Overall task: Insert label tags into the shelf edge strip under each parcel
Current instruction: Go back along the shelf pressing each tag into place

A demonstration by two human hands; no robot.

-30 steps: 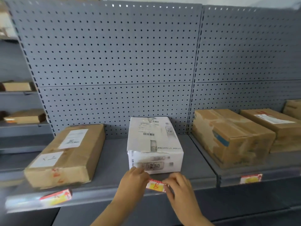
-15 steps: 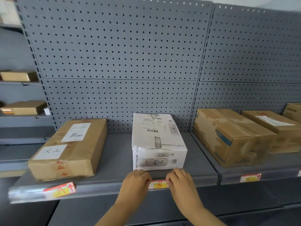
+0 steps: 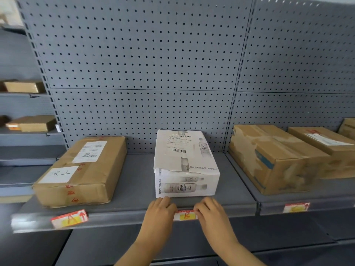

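Brown parcel (image 3: 80, 169) left of white box (image 3: 184, 164), tag (image 3: 185, 215) beneath

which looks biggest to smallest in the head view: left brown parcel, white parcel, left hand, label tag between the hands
1. left brown parcel
2. white parcel
3. left hand, nearest the camera
4. label tag, ends under fingers

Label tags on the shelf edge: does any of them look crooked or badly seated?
Yes. The left tag, under the brown parcel, sits tilted, its right end raised; the middle tag and right tag lie level.
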